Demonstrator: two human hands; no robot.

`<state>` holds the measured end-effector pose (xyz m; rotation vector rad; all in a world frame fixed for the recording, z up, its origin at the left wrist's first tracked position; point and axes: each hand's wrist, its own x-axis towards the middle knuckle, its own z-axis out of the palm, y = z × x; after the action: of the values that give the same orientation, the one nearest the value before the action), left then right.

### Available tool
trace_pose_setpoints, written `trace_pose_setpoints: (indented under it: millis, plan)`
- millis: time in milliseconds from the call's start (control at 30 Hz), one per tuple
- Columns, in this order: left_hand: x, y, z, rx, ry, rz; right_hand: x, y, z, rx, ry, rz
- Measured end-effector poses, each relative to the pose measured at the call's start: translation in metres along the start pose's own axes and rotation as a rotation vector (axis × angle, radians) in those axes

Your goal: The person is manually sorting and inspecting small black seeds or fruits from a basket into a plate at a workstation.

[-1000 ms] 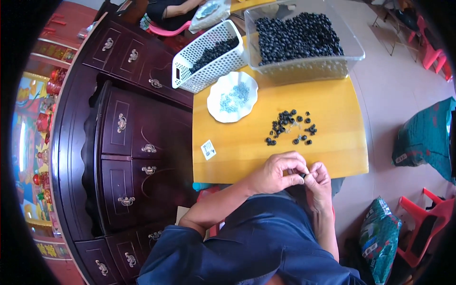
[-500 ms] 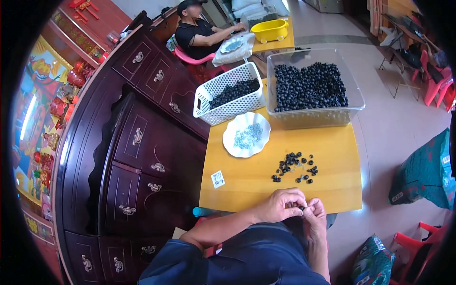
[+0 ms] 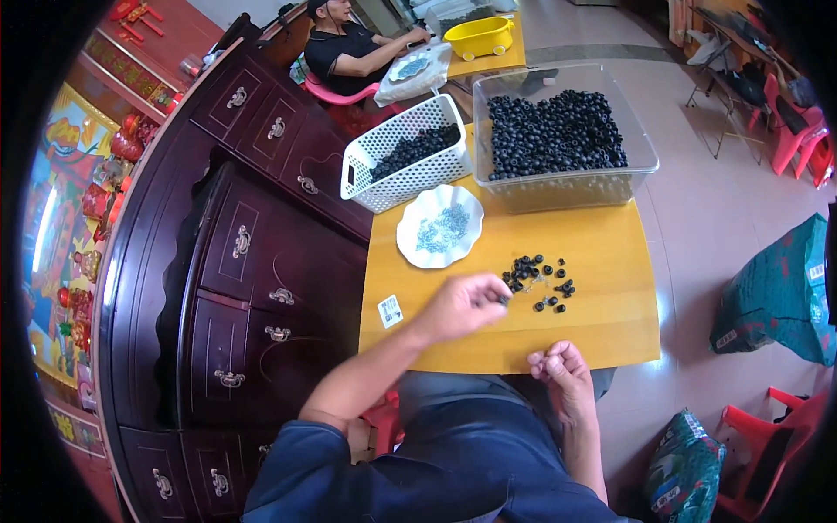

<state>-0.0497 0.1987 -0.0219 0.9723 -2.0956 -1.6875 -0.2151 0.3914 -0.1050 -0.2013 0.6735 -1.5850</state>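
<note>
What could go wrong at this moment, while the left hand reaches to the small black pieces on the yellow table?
1. The loose black pieces lie scattered, so the reaching left hand may knock some away across the table.
2. The right hand is closed at the near table edge; anything small in it might drop to the lap or floor.
3. The white plate sits close to the reach and may be bumped.

The table is yellow. The beads are black. The basket is white with little holes. The plate is white.
</note>
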Motion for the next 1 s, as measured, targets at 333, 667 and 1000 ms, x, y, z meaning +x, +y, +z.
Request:
trace_pose_setpoints:
  millis: [333, 667, 1000]
  plan:
    - [0.108, 0.031, -0.205, 0.173, 0.526, 0.291, -0.001, 0.001, 0.003, -0.038, 0.002, -0.037]
    - [0.033, -0.008, -0.055, 0.391, 0.295, 0.183, 0.007, 0.006, -0.009, 0.033, -0.005, -0.01]
    - [0.005, -0.038, 0.02, 0.728, 0.273, 0.198, 0.004, 0.006, -0.01, 0.132, -0.01, -0.03]
